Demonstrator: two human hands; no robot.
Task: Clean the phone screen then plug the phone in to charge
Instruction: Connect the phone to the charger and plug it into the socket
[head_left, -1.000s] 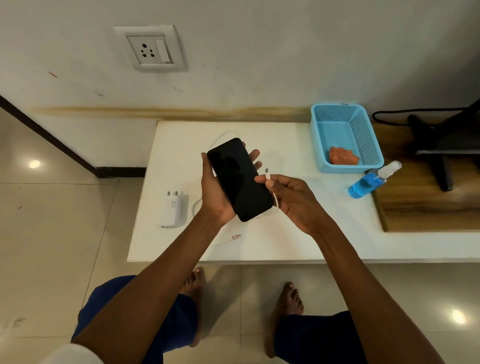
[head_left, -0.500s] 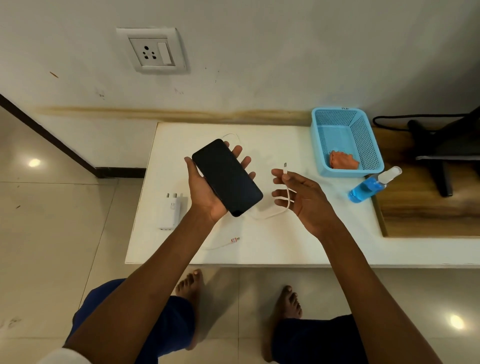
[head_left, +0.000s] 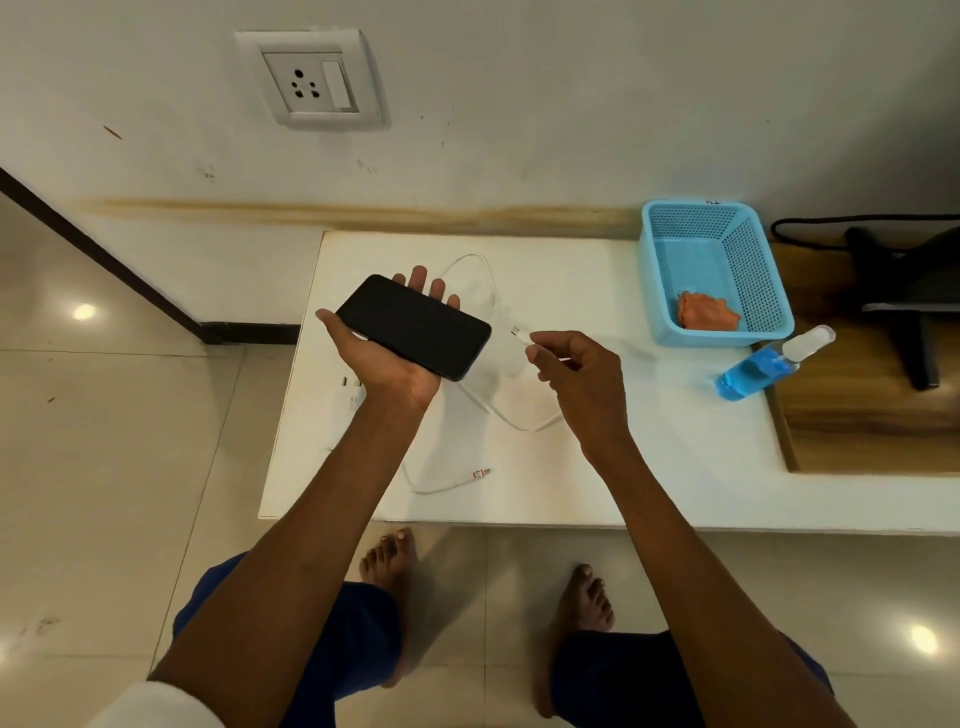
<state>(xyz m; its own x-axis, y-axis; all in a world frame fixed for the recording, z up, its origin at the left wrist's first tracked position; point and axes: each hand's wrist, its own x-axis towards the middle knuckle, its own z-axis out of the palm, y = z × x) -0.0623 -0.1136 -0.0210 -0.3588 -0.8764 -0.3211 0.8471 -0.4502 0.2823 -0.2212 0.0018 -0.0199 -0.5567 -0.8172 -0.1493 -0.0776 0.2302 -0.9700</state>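
My left hand (head_left: 387, 358) holds a black phone (head_left: 414, 326) screen up, lying almost level with its lower end pointing right. My right hand (head_left: 582, 376) pinches the small plug of a white charging cable (head_left: 498, 410), with the plug tip a short gap from the phone's right end. The cable loops over the white table (head_left: 675, 467), and its other plug (head_left: 480, 473) lies loose near the front edge. A white charger adapter (head_left: 349, 397) lies on the table, mostly hidden behind my left forearm. A wall socket (head_left: 310, 82) is above on the wall.
A blue mesh basket (head_left: 769, 291) at the back right holds an orange cloth (head_left: 706, 312). A bottle of blue liquid (head_left: 763, 366) lies beside it. Further right is a wooden surface (head_left: 872, 431) with a black stand (head_left: 904, 306). My bare feet rest on the tiled floor below.
My left hand has turned the phone from upright to nearly level and moved it left. My right hand has drawn apart, then brought the cable plug towards the phone's right end.
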